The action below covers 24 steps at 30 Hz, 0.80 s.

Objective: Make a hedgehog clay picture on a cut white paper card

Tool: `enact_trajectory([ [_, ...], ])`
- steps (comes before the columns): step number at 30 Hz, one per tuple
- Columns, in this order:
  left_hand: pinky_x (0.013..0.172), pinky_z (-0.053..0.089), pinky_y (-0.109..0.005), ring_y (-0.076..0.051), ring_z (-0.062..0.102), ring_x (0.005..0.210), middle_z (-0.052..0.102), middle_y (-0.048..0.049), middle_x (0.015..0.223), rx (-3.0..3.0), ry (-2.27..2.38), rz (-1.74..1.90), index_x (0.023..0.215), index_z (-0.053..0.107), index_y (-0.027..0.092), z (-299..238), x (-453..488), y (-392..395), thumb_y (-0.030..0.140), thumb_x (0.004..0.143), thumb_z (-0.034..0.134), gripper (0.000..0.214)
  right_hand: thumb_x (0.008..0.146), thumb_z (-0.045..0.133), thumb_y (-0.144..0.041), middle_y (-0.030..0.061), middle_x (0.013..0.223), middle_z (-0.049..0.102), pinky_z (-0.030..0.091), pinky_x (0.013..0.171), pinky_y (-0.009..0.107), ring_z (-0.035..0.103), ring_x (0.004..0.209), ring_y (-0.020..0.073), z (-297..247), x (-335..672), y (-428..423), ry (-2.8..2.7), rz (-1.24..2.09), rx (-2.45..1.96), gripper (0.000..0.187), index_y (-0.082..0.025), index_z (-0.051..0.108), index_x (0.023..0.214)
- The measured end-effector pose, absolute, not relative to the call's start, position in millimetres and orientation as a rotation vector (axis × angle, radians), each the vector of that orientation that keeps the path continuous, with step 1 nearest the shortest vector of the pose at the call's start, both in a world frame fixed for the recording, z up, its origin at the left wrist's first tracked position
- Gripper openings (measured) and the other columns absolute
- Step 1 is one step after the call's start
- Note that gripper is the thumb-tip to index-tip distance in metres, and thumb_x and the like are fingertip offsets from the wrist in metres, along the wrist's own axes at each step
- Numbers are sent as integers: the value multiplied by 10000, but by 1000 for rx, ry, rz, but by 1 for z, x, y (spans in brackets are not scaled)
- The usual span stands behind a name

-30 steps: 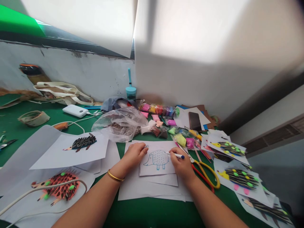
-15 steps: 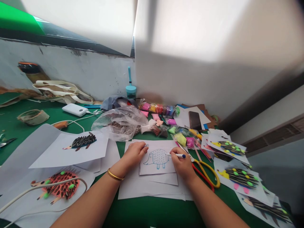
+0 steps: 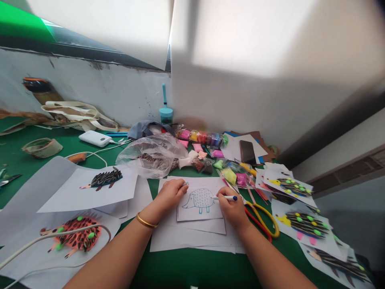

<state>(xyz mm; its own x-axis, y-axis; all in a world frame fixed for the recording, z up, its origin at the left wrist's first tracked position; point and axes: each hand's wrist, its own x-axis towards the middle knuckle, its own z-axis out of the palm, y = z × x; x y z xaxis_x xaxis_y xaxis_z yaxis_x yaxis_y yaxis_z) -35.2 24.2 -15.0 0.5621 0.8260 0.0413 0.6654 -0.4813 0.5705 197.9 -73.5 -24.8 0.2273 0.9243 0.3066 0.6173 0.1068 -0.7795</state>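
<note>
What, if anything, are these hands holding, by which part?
The right hand holds a pen near its tip; the left hand seems to pinch a small thing, too unclear to name.

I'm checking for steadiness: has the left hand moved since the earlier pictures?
No, not visibly: measured against the light-blue cup by the wall, the left hand stays in the same place, beside the animal drawing.

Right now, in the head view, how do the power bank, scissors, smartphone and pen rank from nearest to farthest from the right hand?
1. Pen: held in the right hand.
2. Scissors: just right of that hand.
3. Smartphone: beyond the hand, slightly right, toward the back.
4. Power bank: farthest off, back left.
</note>
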Motion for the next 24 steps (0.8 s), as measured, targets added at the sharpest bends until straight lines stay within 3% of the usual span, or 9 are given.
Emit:
enact_trajectory([
  [24, 764, 395, -329, -217, 588, 845, 666, -48, 838, 2291, 1195, 432, 759, 549, 217, -15, -35, 25, 370, 948, 421, 275, 804, 485, -238, -1, 644, 590, 410, 616, 288, 567, 661, 184, -23, 193, -76, -1539, 507, -1612, 161, -224, 552, 658],
])
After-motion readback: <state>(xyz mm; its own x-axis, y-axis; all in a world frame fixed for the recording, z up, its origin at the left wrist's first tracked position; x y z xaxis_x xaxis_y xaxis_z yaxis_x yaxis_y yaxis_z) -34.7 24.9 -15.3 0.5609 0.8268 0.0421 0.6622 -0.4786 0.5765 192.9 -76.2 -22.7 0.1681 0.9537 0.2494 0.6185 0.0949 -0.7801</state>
